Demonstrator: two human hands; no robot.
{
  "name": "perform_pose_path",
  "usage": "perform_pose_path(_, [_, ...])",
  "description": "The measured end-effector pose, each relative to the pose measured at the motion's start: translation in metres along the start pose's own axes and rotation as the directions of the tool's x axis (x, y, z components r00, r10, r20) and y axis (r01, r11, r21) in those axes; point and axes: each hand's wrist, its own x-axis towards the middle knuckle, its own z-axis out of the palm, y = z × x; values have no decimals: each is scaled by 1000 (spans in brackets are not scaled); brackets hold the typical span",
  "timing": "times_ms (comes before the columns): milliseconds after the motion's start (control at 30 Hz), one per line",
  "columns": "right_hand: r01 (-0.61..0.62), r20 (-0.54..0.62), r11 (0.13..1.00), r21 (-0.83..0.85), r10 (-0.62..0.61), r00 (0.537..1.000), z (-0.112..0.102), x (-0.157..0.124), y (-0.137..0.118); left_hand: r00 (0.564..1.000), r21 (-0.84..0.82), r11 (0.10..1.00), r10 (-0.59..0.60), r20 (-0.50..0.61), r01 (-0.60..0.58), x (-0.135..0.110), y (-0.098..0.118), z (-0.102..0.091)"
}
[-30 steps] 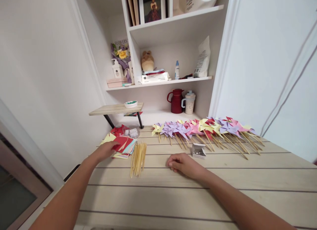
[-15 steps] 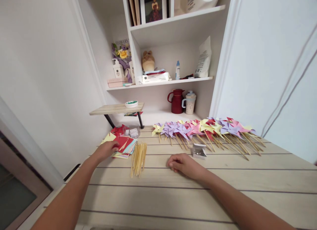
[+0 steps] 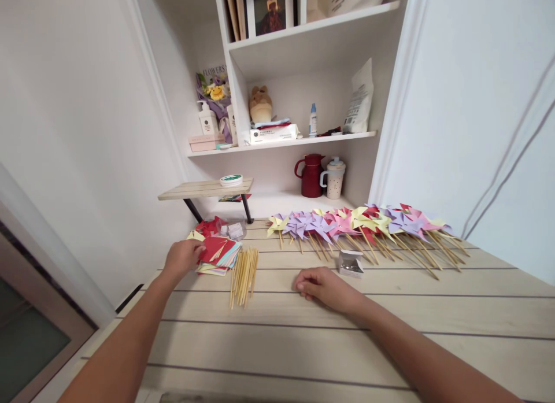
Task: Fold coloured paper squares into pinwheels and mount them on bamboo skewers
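Note:
My left hand (image 3: 182,258) is at the left edge of a stack of coloured paper sheets (image 3: 221,251), red on top. Its curled fingertips close on a sheet's edge; the thumb is mostly hidden. Beside the stack lies a bundle of thin wooden sticks (image 3: 245,276). My right hand (image 3: 318,284) rests on the table, fingers curled in with the thumb against them. Whether something small is inside cannot be seen. Just beyond it stands a small open white box (image 3: 350,264) with shiny bits in it. Several paper pinwheels on sticks (image 3: 359,222) lie in a row behind.
Behind the stack are red paper pieces (image 3: 211,225) and a clear plastic container (image 3: 234,230). A small raised shelf (image 3: 195,189) with black legs stands at the back left. A red jug (image 3: 312,176) and a lidded cup (image 3: 335,178) stand below the wall shelves.
My left hand has drawn back slightly to the left, uncovering more of the red sheet. My right hand has stayed in place on the table. The view has shifted a little.

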Motion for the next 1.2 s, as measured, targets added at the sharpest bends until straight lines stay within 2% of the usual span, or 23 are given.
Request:
perform_pose_path(100, [11,0,1000,-20,-11,1000,0,0,0,999,43,999,27,-40,-25,-5,-3,4])
perform_pose_path(267, [25,-2,999,-22,-25,1000,0,1,2,991,117,989,76,107,-88,-15,-8,14])
perform_pose_path(333, [25,2,1000,-8,-25,1000,1,1,3,988,95,991,84,126,-96,-17,-7,15])
perform_pose_path(567, [27,6,1000,-2,-27,1000,0,1,3,990,-30,996,86,114,-83,-18,-5,6])
perform_pose_path(867, [7,-2,1000,-16,-7,1000,1,0,1,991,-180,977,125,57,-112,-13,-19,15])
perform_pose_path(1067, [3,1,1000,-25,-3,1000,0,0,-1,990,-176,976,137,21,-131,-13,-17,15])
perform_pose_path(1200, [-5,10,1000,-16,5,1000,0,0,-1,990,-169,976,133,-44,-138,-11,-19,20])
